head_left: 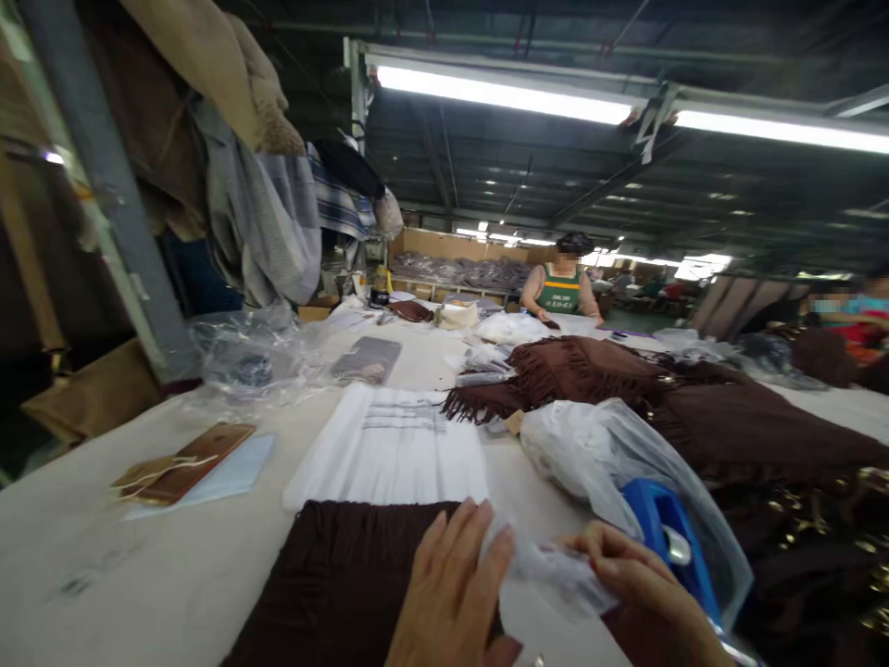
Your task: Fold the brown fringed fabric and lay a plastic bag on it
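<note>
At the near edge of the tabletop (104, 574), we work a thin clear plastic bag (556, 574) between both hands, right beside a folded dark brown cloth (333, 584). Our left hand (451, 593) lies flat, fingers (455, 533) together and stretched out, its heel on the brown cloth and its tips on the edge of the bag. Our right hand (645, 593) has its fingers clamped on the bag, pinching the film from the right.

To do this well, in our judgement, we keep the left hand pressing flat so the cloth does not slide, and pull the film taut with the right so the bag does not bunch.

Just right of our right hand lies a blue tool (667, 537) inside another loose plastic bag (604, 454); we cannot tell what it is. Beyond our hands lies a stack of white bags (389, 449), to its left a brown card with a cord (184, 463), and to the right a fringed brown garment (625, 384) spreads across the tabletop.

At the far end a person in a green apron (561, 292) stands at work. Our wrists and the cloth's near edge are cut off by the frame, and the far clutter is too blurred to name.
</note>
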The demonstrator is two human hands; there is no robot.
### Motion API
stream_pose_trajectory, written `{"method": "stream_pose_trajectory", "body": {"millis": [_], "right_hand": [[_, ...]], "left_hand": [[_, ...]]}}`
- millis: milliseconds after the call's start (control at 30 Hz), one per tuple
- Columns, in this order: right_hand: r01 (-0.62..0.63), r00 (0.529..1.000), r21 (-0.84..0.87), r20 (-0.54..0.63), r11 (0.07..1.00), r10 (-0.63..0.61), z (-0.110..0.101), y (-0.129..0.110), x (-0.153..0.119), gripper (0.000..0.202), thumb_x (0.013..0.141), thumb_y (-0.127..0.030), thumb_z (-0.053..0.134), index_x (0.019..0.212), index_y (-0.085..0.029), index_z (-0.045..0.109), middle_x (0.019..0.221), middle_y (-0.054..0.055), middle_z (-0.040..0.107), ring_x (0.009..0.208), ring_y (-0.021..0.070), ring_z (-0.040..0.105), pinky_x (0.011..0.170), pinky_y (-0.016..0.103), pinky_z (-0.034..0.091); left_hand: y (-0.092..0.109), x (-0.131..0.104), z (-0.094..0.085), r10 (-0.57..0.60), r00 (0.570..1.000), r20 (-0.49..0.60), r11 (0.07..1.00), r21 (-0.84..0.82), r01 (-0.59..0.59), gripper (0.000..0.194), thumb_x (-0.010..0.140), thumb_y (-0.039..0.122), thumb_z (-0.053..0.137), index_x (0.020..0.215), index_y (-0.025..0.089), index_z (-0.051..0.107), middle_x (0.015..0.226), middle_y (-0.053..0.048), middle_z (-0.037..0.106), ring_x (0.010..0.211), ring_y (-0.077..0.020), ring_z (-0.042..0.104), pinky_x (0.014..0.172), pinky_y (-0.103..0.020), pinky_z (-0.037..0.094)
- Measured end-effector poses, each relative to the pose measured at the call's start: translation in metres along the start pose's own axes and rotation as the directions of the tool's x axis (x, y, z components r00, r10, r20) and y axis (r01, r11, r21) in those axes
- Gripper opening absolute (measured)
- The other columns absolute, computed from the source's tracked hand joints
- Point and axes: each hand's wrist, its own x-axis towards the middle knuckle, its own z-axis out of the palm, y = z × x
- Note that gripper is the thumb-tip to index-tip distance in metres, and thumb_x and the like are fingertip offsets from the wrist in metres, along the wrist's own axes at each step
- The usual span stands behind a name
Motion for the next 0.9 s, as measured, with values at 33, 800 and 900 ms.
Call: {"method": "stream_pose_trajectory", "body": {"millis": [33,800,900], "right_hand": [[-0.032,0.999,0.028,0.037,0.999,0.031,0.006,0.01,0.002,0.019,0.059,-0.032,0.071,0.06,-0.02,0.057,0.072,0.002,0.064,0.066,0.015,0.054,0.064,0.027,0.041],[0.073,0.997,-0.674,0.075,0.735,-0.031,0.038,0.075,0.018,0.034,0.076,-0.053,0.056,0.067,-0.021,0.062,0.061,-0.002,0.05,0.058,0.0124,0.044,0.055,0.023,0.037],[0.031,0.997,-0.581,-0.044,0.813,-0.07,0.034,0.084,0.018,0.031,0.072,-0.053,0.061,0.068,-0.022,0.063,0.066,-0.001,0.054,0.064,0.014,0.047,0.058,0.023,0.038]], "left_hand": [[-0.001,0.004,0.006,0.045,0.998,-0.048,0.999,-0.003,-0.045,0.046,0.085,0.028,0.053,0.129,0.02,0.042,0.123,-0.011,0.056,0.117,-0.0268,0.049,0.098,-0.043,0.04],[-0.009,-0.004,0.005,-0.643,0.475,0.6,0.261,-0.412,0.873,0.005,0.067,0.018,0.054,0.071,0.016,0.054,0.064,0.003,0.052,0.059,-0.0105,0.047,0.051,-0.021,0.031],[-0.01,-0.011,0.011,-0.639,0.377,0.671,0.11,-0.406,0.907,0.014,0.058,0.009,0.052,0.071,0.015,0.055,0.058,0.004,0.052,0.053,-0.0095,0.046,0.047,-0.02,0.029]]}}
